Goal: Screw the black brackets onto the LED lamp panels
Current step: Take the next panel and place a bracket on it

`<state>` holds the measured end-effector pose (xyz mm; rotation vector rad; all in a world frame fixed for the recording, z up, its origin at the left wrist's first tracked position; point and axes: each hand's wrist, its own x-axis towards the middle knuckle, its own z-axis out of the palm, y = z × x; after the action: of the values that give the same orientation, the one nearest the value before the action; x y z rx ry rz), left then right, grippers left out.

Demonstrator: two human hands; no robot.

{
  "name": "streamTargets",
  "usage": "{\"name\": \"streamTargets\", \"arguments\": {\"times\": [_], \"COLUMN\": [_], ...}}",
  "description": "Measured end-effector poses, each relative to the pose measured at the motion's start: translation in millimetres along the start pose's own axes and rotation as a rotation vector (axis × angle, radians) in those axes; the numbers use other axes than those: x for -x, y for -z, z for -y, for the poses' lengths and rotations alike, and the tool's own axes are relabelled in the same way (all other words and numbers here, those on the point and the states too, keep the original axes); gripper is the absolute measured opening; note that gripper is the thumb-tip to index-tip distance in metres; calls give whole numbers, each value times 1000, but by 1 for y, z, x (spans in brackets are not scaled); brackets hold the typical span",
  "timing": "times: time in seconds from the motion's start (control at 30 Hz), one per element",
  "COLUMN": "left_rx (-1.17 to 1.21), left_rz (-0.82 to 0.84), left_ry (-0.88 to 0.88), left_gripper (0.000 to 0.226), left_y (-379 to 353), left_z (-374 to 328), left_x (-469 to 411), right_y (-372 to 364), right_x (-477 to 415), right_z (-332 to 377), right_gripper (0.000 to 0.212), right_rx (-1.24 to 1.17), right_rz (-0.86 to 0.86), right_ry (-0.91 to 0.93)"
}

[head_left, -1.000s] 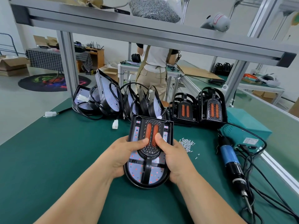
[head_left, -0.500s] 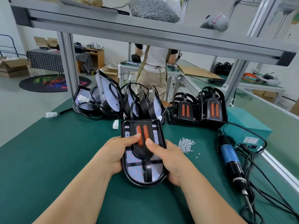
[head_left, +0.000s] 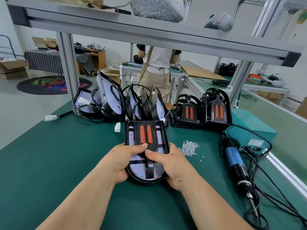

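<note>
An LED lamp panel [head_left: 160, 141] lies on the green table in front of me, with a black bracket [head_left: 150, 168] bearing two orange strips laid on its face. My left hand [head_left: 122, 161] grips the panel's left edge, thumb pressed on the bracket. My right hand [head_left: 172, 165] grips the right edge, its thumb also on the bracket. A small heap of silver screws [head_left: 189, 148] sits just right of the panel. An electric screwdriver [head_left: 236, 165] with a blue body lies further right.
Bare panels with cables [head_left: 116, 103] lean in a row at the back. Two stacks of bracketed lamps [head_left: 201, 110] stand behind the screws. A teal box [head_left: 250, 123] and tangled cords [head_left: 272, 196] fill the right side. A person [head_left: 157, 72] stands beyond the table.
Both hands have slid the panel to the left and turned it slightly. My thumbs have come closer together on the bracket.
</note>
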<state>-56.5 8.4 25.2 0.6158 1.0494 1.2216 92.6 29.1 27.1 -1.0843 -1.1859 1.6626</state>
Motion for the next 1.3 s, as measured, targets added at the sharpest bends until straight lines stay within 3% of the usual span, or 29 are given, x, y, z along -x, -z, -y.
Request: {"name": "streamTargets", "arguments": {"times": [0.3,0.33,0.4,0.43,0.53,0.6,0.67,0.8,0.93,1.07,1.13,1.3], "left_rx": [5,32,149,224,275,242,390,597,762,943,861,279], "left_rz": [19,54,91,86,20,-73,-79,-208,-331,-371,-399,-542], "left_ry": [40,62,117,116,5,-58,-31,-212,-468,-522,-501,-388], "left_gripper": [54,60,93,95,40,34,46,15,42,46,40,18], "left_y": [2,5,12,14,13,18,28,33,43,70,76,41], "left_z": [-4,-6,-11,-12,-13,-14,-20,-39,-39,-43,-44,-33], "left_x": [1,1,-1,-2,3,9,9,2,-4,-3,-4,-12], "right_y": [1,3,7,9,14,15,16,15,14,18,20,15], "right_x": [1,1,2,4,8,10,10,8,5,-3,-6,-7], "right_z": [1,3,8,11,14,14,14,13,11,7,5,-1], "right_gripper": [50,50,49,47,53,63,64,53,50,53,49,51], "right_rx": [21,14,-21,-25,57,148,202,139,67,44,5,9], "right_rz": [6,24,115,183,367,432,425,405,325,157,88,43], "right_ry": [42,47,27,15,-15,-30,-36,-26,-46,-64,-73,-40]}}
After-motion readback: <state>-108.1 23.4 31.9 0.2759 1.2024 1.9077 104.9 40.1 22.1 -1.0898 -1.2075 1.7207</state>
